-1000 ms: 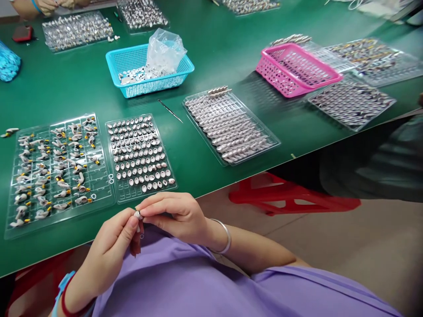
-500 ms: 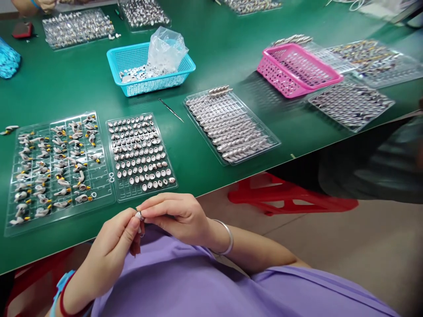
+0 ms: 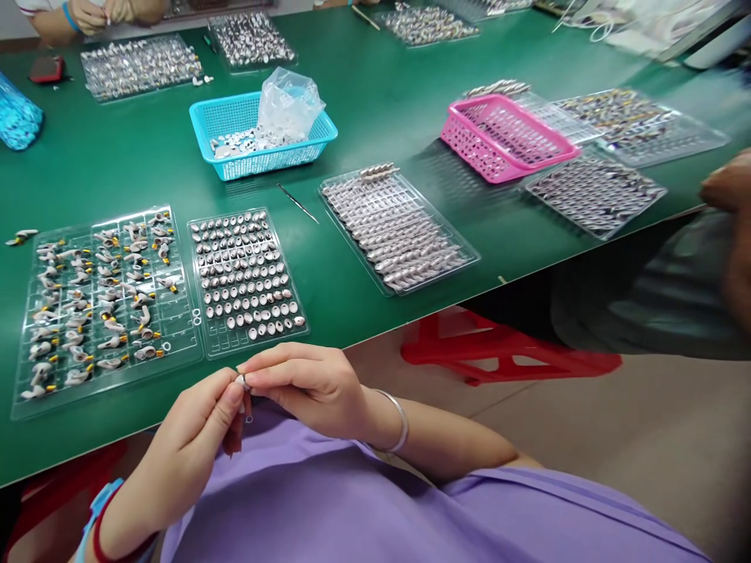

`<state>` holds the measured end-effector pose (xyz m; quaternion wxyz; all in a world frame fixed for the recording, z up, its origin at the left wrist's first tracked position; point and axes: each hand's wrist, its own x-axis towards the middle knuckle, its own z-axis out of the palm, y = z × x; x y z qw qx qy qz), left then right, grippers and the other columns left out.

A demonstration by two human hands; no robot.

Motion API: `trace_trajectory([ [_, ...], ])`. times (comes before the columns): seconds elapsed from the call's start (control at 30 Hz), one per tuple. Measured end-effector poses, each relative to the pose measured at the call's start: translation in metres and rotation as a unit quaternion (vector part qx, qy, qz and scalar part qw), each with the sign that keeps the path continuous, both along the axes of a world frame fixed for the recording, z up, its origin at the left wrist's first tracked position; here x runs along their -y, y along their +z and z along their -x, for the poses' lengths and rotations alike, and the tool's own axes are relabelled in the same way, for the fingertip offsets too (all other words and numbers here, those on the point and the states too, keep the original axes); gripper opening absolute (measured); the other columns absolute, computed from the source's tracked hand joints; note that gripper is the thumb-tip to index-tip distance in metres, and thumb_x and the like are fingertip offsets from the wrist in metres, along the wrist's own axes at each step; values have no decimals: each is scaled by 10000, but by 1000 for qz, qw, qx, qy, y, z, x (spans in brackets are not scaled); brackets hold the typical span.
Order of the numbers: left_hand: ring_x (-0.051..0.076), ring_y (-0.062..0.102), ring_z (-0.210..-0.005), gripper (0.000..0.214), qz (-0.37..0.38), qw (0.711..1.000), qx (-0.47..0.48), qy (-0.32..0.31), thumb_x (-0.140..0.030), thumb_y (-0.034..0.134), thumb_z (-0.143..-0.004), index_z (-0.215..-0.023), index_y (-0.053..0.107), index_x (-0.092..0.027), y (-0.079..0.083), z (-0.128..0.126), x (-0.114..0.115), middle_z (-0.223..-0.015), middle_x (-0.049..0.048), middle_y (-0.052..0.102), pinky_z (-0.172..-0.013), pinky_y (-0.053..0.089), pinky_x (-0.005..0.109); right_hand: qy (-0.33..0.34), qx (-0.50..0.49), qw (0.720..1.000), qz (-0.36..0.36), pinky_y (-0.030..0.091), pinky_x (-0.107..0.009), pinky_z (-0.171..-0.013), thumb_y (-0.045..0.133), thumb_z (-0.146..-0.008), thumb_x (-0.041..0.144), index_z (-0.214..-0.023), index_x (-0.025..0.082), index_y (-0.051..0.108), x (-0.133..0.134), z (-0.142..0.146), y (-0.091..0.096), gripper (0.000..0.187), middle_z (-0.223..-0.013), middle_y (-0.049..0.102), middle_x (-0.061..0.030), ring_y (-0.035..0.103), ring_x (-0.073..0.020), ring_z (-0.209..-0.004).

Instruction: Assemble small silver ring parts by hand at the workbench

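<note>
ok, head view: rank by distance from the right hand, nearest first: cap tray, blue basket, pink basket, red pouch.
From the right hand:
1. Cap tray, just beyond the hand, at the near table edge.
2. Blue basket, straight behind that tray, mid-table.
3. Pink basket, off to the right; clearly farther than the blue one.
4. Red pouch, far left corner.

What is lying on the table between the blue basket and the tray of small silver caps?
In the head view, a thin metal pick lies on the green mat between the blue basket and the cap tray.
</note>
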<state>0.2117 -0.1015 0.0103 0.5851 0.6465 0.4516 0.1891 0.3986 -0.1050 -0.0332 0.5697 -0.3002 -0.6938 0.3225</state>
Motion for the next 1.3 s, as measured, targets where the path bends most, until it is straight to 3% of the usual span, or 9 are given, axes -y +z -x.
trace_trajectory([
  [0.23,116,479,-544,350,-73,996,-49,-7,-342,381,-990,-675,468,-218,4,-4,1,-602,-42,507,-533,405,220,-14,-39,999,26,629,-229,-772,628,-876,93,-923,123,710,3,6,0,99,-953,746,-119,731,-143,-853],
  [0.5,120,490,-547,336,-14,1000,-11,-16,-351,355,-998,-714,480,-222,0,-3,0,-602,-47,510,-528,421,220,-32,-31,999,3,628,-238,-771,610,-878,65,-919,114,699,5,6,-2,109,-937,743,-136,728,-145,-849],
  [0.7,108,460,-518,335,-156,984,-86,-12,-288,365,-983,-670,460,-216,-2,-8,4,-598,-44,495,-514,380,220,-42,-34,998,12,626,-231,-755,631,-854,37,-899,99,702,7,6,-4,105,-918,743,-136,725,-141,-825],
  [0.77,108,457,-513,337,-164,982,-94,-10,-288,373,-980,-664,462,-214,-2,-8,4,-595,-42,497,-508,371,223,-41,-31,999,16,627,-230,-755,632,-858,48,-904,109,702,7,6,-5,104,-921,743,-124,724,-137,-825],
  [1.03,116,461,-543,347,17,1000,-4,-26,-390,375,-996,-719,489,-213,-5,1,2,-596,-46,497,-533,403,222,-11,-32,999,15,624,-221,-763,602,-887,69,-923,121,699,7,3,-5,116,-948,739,-115,722,-128,-838],
  [1.3,115,468,-566,323,45,999,21,11,-396,398,-994,-755,507,-209,-10,0,6,-630,-39,500,-539,405,225,-16,-17,1000,-16,619,-229,-798,630,-874,80,-966,115,684,4,2,-1,112,-970,737,-132,721,-143,-881],
])
